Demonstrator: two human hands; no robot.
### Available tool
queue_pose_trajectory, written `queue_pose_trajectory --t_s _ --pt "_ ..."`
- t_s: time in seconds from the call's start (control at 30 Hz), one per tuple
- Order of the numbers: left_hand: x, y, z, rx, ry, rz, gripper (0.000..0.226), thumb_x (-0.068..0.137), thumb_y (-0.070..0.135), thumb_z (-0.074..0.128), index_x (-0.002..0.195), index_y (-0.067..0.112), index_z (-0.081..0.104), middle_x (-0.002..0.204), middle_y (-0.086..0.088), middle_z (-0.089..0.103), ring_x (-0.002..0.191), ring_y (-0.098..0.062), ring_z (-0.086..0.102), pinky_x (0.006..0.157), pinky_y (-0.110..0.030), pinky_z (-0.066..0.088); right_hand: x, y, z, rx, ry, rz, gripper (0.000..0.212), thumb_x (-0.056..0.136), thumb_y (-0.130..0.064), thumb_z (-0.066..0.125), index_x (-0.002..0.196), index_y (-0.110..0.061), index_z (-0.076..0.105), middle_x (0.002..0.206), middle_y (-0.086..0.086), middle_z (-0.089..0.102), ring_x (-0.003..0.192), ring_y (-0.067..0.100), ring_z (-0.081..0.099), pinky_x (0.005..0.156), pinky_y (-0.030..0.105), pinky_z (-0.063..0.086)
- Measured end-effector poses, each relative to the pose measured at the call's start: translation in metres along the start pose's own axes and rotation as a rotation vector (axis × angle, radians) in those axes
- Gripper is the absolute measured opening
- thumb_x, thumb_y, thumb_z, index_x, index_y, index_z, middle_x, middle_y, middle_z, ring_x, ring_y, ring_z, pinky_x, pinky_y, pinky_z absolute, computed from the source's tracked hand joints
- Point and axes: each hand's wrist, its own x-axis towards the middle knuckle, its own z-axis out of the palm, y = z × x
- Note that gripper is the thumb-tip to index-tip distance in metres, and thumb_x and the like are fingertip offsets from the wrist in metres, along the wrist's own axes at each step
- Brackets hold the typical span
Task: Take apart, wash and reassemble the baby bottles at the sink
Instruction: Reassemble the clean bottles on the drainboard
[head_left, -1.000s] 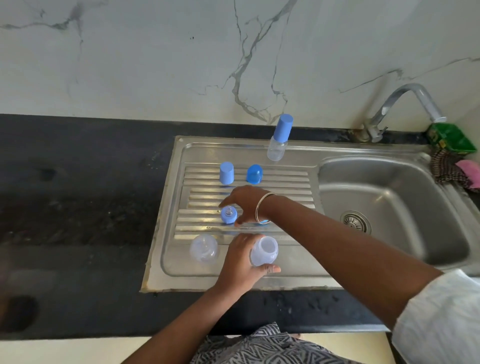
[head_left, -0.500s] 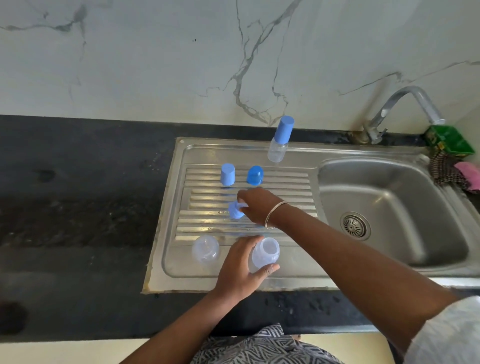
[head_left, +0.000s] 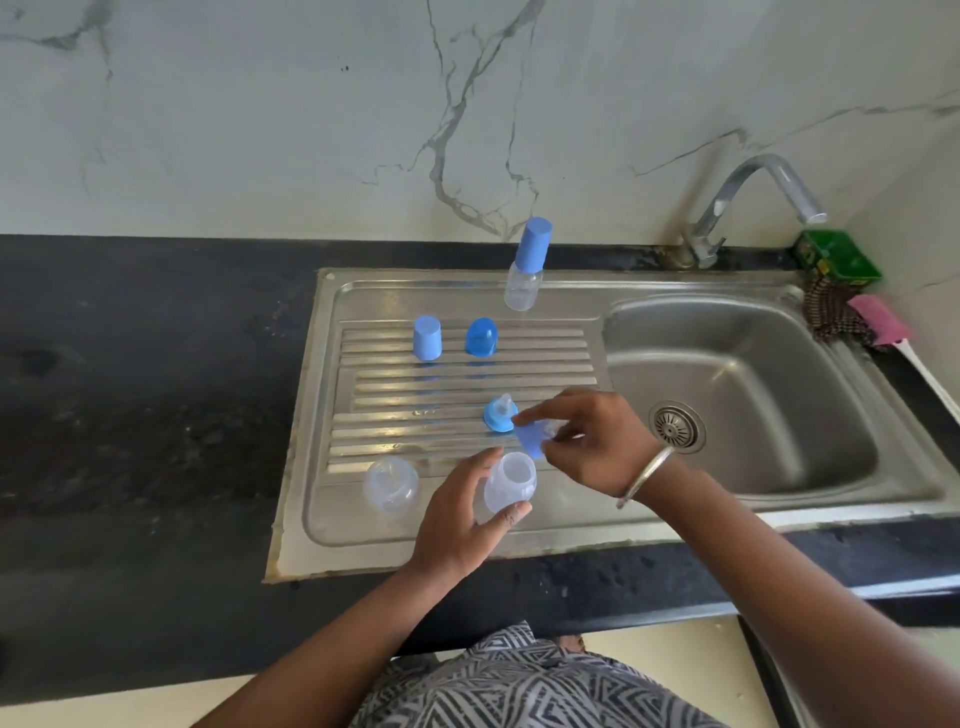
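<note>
My left hand (head_left: 462, 519) grips an open clear bottle body (head_left: 510, 480) over the front of the drainboard (head_left: 363, 525), mouth facing up. My right hand (head_left: 592, 441) pinches a blue collar with a clear teat (head_left: 535, 435) just above and right of that mouth. A second blue collar with its teat (head_left: 500, 414) lies on the ribs beside my right fingers. Another clear bottle body (head_left: 390, 484) rests at the front left. Two blue caps (head_left: 427, 338) (head_left: 481, 337) stand further back. An assembled bottle with a blue cap (head_left: 525, 267) stands at the rear rim.
The sink basin (head_left: 737, 415) with its drain lies to the right, under a chrome tap (head_left: 748, 200). A green box (head_left: 836, 258), a dark scrubber (head_left: 831, 314) and a pink brush (head_left: 883, 322) sit at the back right corner. Black counter (head_left: 156, 415) stretches left.
My right hand picked a blue collar with teat off the ribs and carried it right and toward the bottle in my left hand. The left hand lifted and tilted its bottle slightly.
</note>
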Motion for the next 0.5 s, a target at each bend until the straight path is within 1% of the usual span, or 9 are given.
queue_pose_trajectory --t_s 0.07,0.13,0.2,0.23,0.37,0.5 --pt "0.0 -0.001 0.0 0.022 0.0 0.004 0.064 0.081 0.054 0.075 0.138 0.04 0.05 0.134 0.025 0.055 0.122 0.009 0.048 0.1 -0.021 0.044 -0.009 0.0 0.0 0.011 -0.047 0.009 0.032 0.069 -0.034 0.07 0.1 -0.037 0.075 0.087 -0.008 0.068 0.07 0.01 0.066 0.071 0.027 0.056" --pt "0.001 0.0 -0.001 0.029 0.001 0.015 0.064 0.081 0.052 0.075 0.138 0.039 0.051 0.134 0.023 0.057 0.121 0.008 0.05 0.099 -0.02 0.044 -0.013 -0.002 0.002 -0.052 -0.104 -0.059 0.028 0.073 -0.029 0.071 0.1 -0.033 0.075 0.087 -0.007 0.069 0.075 0.009 0.065 0.071 0.032 0.056" --pt "0.001 0.001 -0.001 0.036 0.0 0.018 0.064 0.081 0.055 0.074 0.139 0.04 0.051 0.134 0.023 0.058 0.121 0.006 0.052 0.099 -0.02 0.045 -0.015 -0.005 0.006 -0.145 -0.155 -0.105 0.031 0.074 -0.024 0.07 0.104 -0.032 0.073 0.092 -0.008 0.069 0.081 0.01 0.064 0.074 0.033 0.055" --pt "0.001 0.001 -0.002 0.039 -0.002 0.015 0.065 0.08 0.057 0.073 0.139 0.04 0.051 0.134 0.023 0.058 0.12 0.005 0.053 0.099 -0.02 0.046 -0.016 -0.007 0.007 -0.198 -0.168 -0.111 0.035 0.073 -0.025 0.069 0.107 -0.033 0.071 0.097 -0.01 0.069 0.084 0.011 0.063 0.076 0.033 0.055" --pt "0.0 -0.001 -0.001 0.041 0.011 0.004 0.067 0.079 0.061 0.072 0.139 0.038 0.052 0.131 0.02 0.062 0.119 0.002 0.056 0.098 -0.021 0.047 -0.015 -0.014 0.012 -0.34 -0.199 -0.087 0.035 0.074 -0.028 0.065 0.108 -0.035 0.068 0.101 -0.011 0.064 0.089 0.014 0.062 0.077 0.037 0.055" --pt "-0.001 0.001 -0.001 0.033 0.029 0.009 0.066 0.077 0.062 0.073 0.136 0.038 0.055 0.128 0.019 0.064 0.118 0.002 0.057 0.096 -0.016 0.047 -0.013 -0.019 0.018 -0.42 -0.261 -0.059 0.04 0.079 -0.025 0.062 0.116 -0.039 0.063 0.11 -0.015 0.06 0.097 0.015 0.061 0.077 0.036 0.055"
